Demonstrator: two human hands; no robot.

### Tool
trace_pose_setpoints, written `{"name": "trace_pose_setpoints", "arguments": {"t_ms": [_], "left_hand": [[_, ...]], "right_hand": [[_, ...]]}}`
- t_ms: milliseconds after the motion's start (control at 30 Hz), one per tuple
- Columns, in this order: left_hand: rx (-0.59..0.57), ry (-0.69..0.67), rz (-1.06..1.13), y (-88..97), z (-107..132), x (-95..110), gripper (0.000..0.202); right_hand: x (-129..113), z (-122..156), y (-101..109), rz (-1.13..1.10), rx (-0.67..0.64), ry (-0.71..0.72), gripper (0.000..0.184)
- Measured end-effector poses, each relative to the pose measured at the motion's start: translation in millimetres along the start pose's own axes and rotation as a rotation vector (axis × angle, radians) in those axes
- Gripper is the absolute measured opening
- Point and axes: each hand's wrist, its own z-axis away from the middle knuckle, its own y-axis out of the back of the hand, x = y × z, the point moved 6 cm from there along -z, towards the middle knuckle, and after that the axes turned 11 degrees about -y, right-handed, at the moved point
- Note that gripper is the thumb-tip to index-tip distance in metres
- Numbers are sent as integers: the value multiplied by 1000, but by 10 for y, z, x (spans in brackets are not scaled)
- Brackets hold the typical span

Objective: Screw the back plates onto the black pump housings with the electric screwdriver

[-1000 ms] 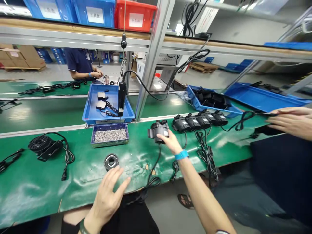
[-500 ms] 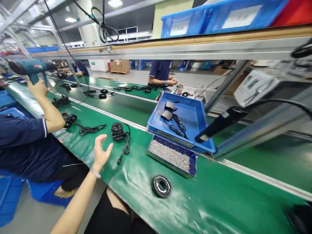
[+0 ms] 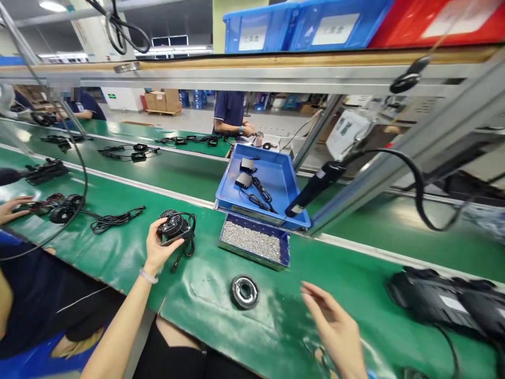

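In the head view, my left hand (image 3: 158, 247) is closed around a black round device (image 3: 173, 225) with a ribbed top and a coiled cable; its thumb lies along the lower edge. The device is tilted; whether it still touches the bench I cannot tell. My right hand (image 3: 335, 329) is over the green mat at the lower right, fingers stretched out, holding nothing. Between the hands a shiny black ring-shaped part (image 3: 244, 292) lies flat on the mat. Behind it stands a blue box of small metal screws (image 3: 252, 241).
A blue tray (image 3: 292, 184) holds two small boxes with cables. A black electric screwdriver (image 3: 315, 189) hangs over its right side. Black bagged items (image 3: 442, 300) lie at the right. On the left, a co-worker's hand (image 3: 13, 209) touches black parts. Blue bins (image 3: 256, 31) stand on the overhead shelf.
My left hand has closed on the round device and tilted it. My right hand has come into view. The view has swung right; the co-worker's raised heat gun is no longer up in view.
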Motion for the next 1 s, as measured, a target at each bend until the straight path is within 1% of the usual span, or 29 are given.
{"name": "trace_pose_setpoints", "arguments": {"t_ms": [67,100,167,233,267,300,333,367,400,433,467,533,567,600,667,733,833,933,1000], "left_hand": [[8,-55,64,14,58,343,78],[0,-82,100,4,76,521,78],[-26,-112,196,-50,97,855,78],[-68,-94,320,-154,118,1109,82],[-95,-73,381,-225,136,1196,84],[-123,-50,434,-306,164,1254,87],[-152,-29,474,-392,202,1285,90],[-179,-12,500,-482,251,1288,92],[-211,5,515,-576,311,1267,93],[-248,23,524,-672,381,1227,92],[-285,45,527,-766,457,1175,90],[-355,94,532,-931,612,1068,85],[-392,119,534,-1001,683,1027,82],[-427,140,533,-1059,745,1000,79],[-498,161,520,-1143,832,984,76],[-564,134,478,-1183,871,1000,73],[-639,61,409,-1194,902,1015,71],[-718,23,381,-1196,980,1010,69],[-744,-4,371,-1186,1036,1027,67]], "right_hand": [[-289,138,-341,-39,-177,65,51],[-434,221,-512,-65,-252,108,58],[-680,391,-824,-116,-326,194,87],[-789,533,-1089,-176,-375,222,117],[-767,577,-1177,-223,-395,188,119],[-701,600,-1218,-272,-408,136,114],[-594,601,-1200,-321,-408,69,102],[-457,582,-1119,-364,-392,-1,88],[-303,544,-979,-397,-361,-64,73],[-147,490,-788,-415,-316,-114,62],[3,424,-559,-425,-256,-153,56],[241,287,-96,-409,-168,-204,49],[322,224,112,-386,-132,-220,47],[373,168,289,-342,-104,-226,46],[403,81,514,-208,-89,-222,49],[383,12,589,-75,-114,-211,55],[314,-98,544,52,-187,-197,60],[140,-253,398,210,-269,-138,62],[-45,-393,230,323,-314,-76,58]]}}
